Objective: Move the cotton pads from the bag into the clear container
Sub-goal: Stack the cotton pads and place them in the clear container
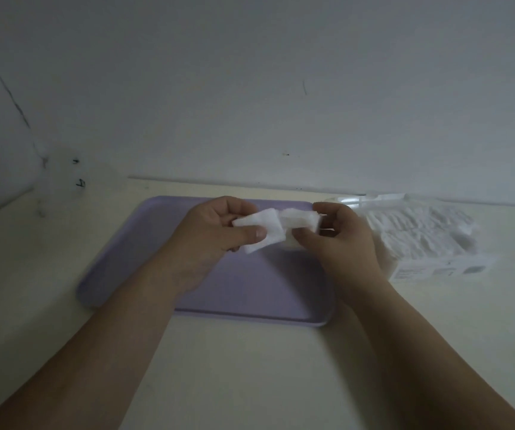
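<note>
Your left hand (216, 231) pinching a cotton pad (261, 229), your right hand (340, 235) gripping a stack of pads (299, 219), above the purple tray (144, 243), bag (420, 240) at right

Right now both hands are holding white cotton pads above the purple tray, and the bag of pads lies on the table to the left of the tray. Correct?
Not quite. In the head view the bag of pads lies to the right of the purple tray, not the left. The rest holds: the left hand and right hand both hold white cotton pads above the tray.
</note>
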### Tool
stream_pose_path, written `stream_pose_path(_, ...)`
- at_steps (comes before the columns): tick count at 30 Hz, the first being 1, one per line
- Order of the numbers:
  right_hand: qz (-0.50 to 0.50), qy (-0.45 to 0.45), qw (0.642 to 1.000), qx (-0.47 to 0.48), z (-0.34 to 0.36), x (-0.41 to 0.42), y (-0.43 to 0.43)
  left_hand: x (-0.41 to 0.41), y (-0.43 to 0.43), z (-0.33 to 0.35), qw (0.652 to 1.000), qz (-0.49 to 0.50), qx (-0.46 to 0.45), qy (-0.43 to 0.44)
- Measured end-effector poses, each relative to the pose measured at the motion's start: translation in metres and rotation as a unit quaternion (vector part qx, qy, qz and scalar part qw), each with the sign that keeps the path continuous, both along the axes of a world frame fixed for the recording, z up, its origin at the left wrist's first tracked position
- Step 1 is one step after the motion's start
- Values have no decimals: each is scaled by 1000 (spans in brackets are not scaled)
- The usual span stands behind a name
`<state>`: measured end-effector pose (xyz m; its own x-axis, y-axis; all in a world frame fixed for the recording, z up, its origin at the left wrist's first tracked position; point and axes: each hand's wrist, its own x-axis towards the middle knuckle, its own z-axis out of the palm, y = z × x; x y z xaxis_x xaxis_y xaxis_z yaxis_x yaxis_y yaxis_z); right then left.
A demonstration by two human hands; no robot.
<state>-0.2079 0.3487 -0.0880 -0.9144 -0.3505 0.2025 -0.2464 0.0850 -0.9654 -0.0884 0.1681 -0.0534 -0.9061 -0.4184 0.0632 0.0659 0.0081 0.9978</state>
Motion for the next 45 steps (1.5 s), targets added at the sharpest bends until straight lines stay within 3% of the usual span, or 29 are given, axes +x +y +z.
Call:
stream_pose_path(4,64,-27,998,-5,-6,1,-5,6,5,-9,999,-44,5,11)
stream_pose_path(10,132,-51,990,-3,-9,2,-9,5,8,-18,998,14,-54,10)
stream_pose_path(21,141,-63,987,-31,-7,8,-11,2,14,-14,999,27,14,29)
stream_pose_path(27,106,-85,989,-60,-10,4,-12,13,13,-11,995,-55,55,56)
stream_pose_path(31,114,-79,989,-50,-9,6,-12,15,13,-8,996,-81,-3,26)
stream_pose_path(45,156,-14,988,15,-1,15,-7,-2,7,-27,981,68,-177,39)
